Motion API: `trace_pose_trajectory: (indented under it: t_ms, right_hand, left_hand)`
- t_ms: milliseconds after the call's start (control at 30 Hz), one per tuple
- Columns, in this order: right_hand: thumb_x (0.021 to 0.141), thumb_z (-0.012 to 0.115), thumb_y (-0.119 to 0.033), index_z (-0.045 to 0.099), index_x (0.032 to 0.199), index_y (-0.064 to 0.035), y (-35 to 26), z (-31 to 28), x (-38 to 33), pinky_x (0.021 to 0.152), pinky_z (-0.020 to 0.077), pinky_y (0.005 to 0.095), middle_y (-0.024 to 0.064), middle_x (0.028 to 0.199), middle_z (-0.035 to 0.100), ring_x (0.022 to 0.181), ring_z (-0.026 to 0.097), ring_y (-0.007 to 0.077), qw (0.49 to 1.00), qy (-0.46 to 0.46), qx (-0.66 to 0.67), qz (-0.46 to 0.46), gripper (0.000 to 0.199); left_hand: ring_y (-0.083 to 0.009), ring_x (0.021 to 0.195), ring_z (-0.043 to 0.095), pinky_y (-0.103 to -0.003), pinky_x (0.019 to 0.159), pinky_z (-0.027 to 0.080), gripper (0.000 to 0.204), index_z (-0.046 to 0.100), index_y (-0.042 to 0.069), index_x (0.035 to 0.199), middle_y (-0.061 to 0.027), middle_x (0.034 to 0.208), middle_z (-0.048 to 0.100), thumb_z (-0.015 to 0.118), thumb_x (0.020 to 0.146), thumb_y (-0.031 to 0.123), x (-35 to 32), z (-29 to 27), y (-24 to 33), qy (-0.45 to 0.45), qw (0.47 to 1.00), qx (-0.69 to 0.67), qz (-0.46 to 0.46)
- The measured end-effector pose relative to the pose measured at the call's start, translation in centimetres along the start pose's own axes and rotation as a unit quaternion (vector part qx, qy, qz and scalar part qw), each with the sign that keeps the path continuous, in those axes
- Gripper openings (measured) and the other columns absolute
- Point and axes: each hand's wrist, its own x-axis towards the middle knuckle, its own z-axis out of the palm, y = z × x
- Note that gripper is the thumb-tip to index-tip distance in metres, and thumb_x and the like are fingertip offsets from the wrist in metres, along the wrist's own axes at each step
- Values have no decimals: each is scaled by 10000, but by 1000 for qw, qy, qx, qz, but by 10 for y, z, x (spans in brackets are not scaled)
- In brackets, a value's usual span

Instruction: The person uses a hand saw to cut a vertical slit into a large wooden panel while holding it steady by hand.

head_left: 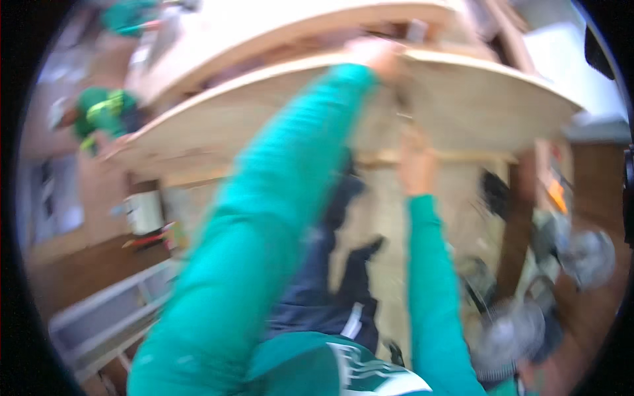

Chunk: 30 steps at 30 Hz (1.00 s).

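Observation:
A long, pale wooden panel (pixel 475 99) stretches across the view in front of me, its upper edge bent by the lens. At that edge is my left hand (pixel 380 56), with the arm reaching far forward; its fingers are smeared by motion, so their grip is unclear. Lower and to the right, my right hand (pixel 417 162) is closed around a thin, dark tool (pixel 403 102) that points up toward the left hand. A light metallic band shows near its handle. Blur hides the tool's exact kind and whether its tip touches the panel.
A person in green (pixel 105 112) is at the panel's far left end. Behind the panel lies another curved wooden board (pixel 297 30). A grey tray-like frame (pixel 112 313) stands lower left. Rounded grey shapes (pixel 588 257) and an orange item (pixel 557 196) are at right.

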Motion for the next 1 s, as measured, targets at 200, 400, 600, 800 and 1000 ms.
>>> trace_pose_trajectory:
  t_ms: [200,400,600,800,1000]
  right_hand:
    - [1245,567,-452,660,1638,6,2,-6,12,1169,555,491,286,1526,761,1406,736,375,969,-5,150,198,611]
    - [1236,569,-498,639,1663,-11,-13,14,9,728,582,399,149,958,762,797,735,237,942,-62,198,264,652]
    - [1237,567,-495,685,1587,-3,-30,-1,23,479,363,337,-26,677,462,518,463,79,902,-30,292,315,615]
    - [1244,542,-533,766,1434,-2,46,-19,-29,547,453,374,1,695,528,585,575,154,952,-26,168,253,606]
    - [1242,609,-357,653,1648,21,-69,-125,-188,832,583,415,103,1102,844,914,727,233,874,-156,184,421,556]
  left_hand:
    - [-402,1157,836,-519,976,665,402,897,217,1251,-169,1198,874,843,858,288,11,22,18,37,995,-87,9]
    - [-395,1076,841,-527,919,648,318,896,189,1134,-158,1046,865,893,821,244,-3,24,-10,59,995,-73,-22]
    - [-385,1057,842,-527,910,647,295,892,177,1078,-144,1023,865,941,799,261,8,19,7,61,994,-88,-18]
    - [-373,1130,843,-515,984,660,357,897,174,1125,-151,1091,876,933,808,335,26,13,25,27,995,-97,-12]
    - [-361,1286,807,-574,1063,659,618,825,247,1459,-143,1350,856,864,897,501,22,1,-22,-64,997,-16,-37]
